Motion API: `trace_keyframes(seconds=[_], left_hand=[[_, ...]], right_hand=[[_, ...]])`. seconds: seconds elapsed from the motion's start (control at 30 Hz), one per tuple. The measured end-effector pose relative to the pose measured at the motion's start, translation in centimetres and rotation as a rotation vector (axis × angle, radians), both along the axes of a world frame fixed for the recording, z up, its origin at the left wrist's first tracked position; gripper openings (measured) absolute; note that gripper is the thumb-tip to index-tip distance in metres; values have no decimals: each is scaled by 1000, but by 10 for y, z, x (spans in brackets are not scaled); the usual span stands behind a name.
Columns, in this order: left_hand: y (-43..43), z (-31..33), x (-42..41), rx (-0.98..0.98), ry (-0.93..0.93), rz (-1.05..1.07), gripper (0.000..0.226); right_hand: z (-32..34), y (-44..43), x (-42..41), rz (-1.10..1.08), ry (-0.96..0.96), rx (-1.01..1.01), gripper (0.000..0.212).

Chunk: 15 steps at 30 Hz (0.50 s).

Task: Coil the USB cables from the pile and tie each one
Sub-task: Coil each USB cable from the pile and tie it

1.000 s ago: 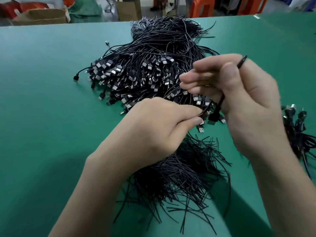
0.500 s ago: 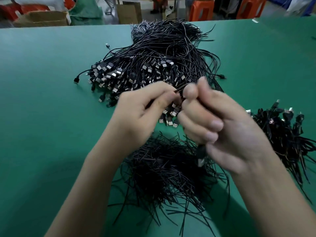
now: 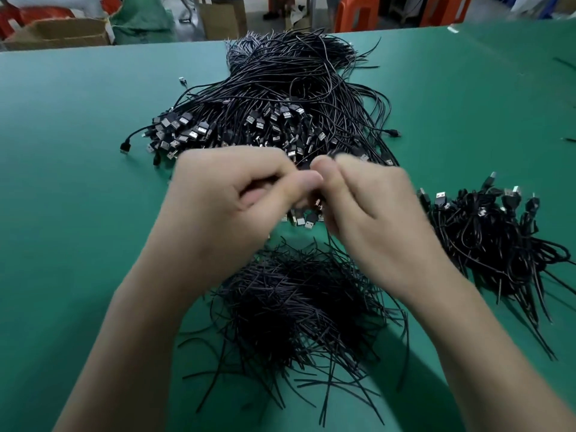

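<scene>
Above tie pile (image 3: 299,307), left hand (image 3: 230,207) meeting right hand (image 3: 374,219), grips pinching blurred cable (image 3: 338,155)

We look through one wide-angle camera worn on the person's head. It faces forward and tilts down over the green surface (image 3: 78,213). It sits close. Both forearms enter from the bottom edge, and the left hand (image 3: 224,207) and right hand (image 3: 374,219) meet near mid-frame. Blur softens them and the cable (image 3: 336,154) pinched between them. The pile of USB cables (image 3: 280,98) lies just beyond the hands and the loose black ties (image 3: 296,307) lie below them (nearer to us). A heap of coiled cables (image 3: 483,238) sits toward the right edge. The surface's far edge bows across the top, with cardboard boxes (image 3: 62,32) and orange stools (image 3: 355,14) behind it.
</scene>
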<state>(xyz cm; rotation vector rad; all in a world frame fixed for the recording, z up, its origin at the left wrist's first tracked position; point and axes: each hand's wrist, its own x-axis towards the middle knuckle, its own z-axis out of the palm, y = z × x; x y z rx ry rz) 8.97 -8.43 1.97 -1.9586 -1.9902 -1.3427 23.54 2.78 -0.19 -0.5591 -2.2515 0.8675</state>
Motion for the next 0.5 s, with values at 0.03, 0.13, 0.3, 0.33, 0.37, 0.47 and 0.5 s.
trace_keyframes(seconds=[0.03, 0.13, 0.3, 0.33, 0.37, 0.47, 0.5], left_hand=[[-1, -1, -3, 11, -17, 31, 31], [-1, -3, -6, 36, -88, 69, 36], [10, -13, 4, 31, -236, -10, 30], [12, -17, 8, -32, -261, -49, 27], [15, -21, 13, -102, -291, -80, 25], [20, -29, 24, -250, -313, -82, 29], [20, -28, 27, -289, -290, -85, 30]], right_hand=[[0, -2, -1, 97, -32, -183, 57], [5, -8, -2, 486, 5, -784, 64], [14, -9, -3, 835, 351, -1186, 33], [16, -8, -3, 781, 433, -1185, 31], [17, -6, -3, 715, 518, -1177, 29], [19, 0, 1, 532, 683, -1086, 29], [19, 3, 2, 494, 704, -1035, 30]])
